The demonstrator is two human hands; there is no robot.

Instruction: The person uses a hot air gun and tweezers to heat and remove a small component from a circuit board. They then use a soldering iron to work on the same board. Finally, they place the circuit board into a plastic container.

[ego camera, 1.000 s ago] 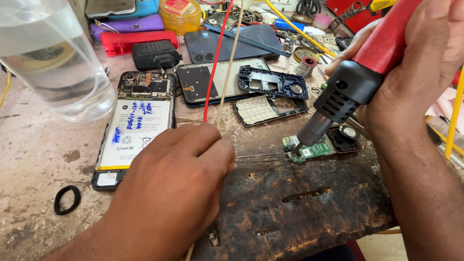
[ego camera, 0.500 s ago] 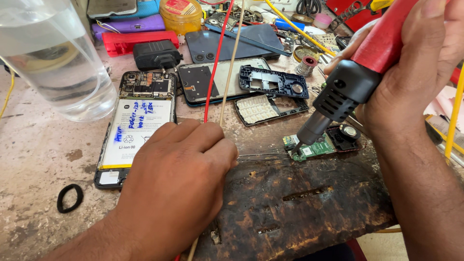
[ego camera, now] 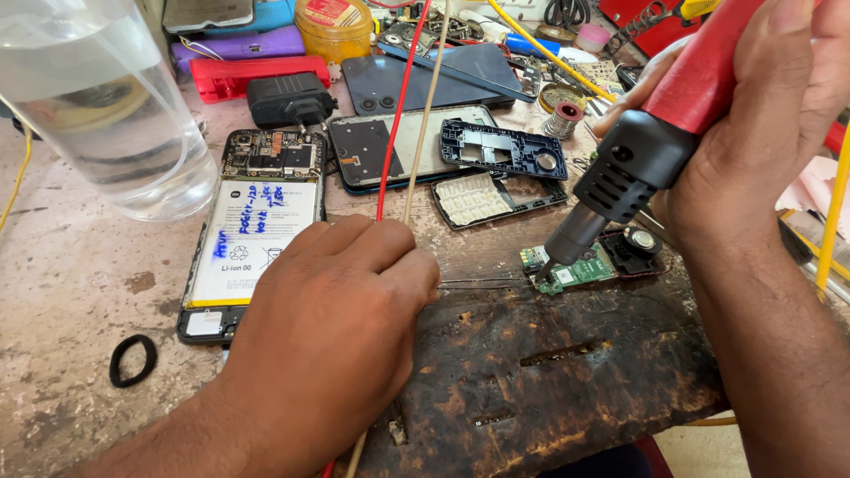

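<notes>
Here the right hand (ego camera: 770,115) grips a red-and-black soldering iron (ego camera: 651,146), tip touching the small green circuit board (ego camera: 571,270); at nine o'clock, the left hand (ego camera: 336,327), curled, pinches thin tweezers (ego camera: 487,283) on the scorched wooden board (ego camera: 549,381).

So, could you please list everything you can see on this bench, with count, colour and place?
circuit board: one, green, on the scorched block under the tool tip
soldering tool: one, red and black, tip on the board
scorched wooden block: one, dark brown, front centre
opened phone: one, black with a white battery, left of centre
phone frame: one, dark blue, centre back
keypad sheet: one, whitish, below the frame
charger: one, black, back left
clear jar: one, far left
rubber ring: one, black, front left
left hand: pinching thin wires
right hand: gripping the soldering tool
</notes>
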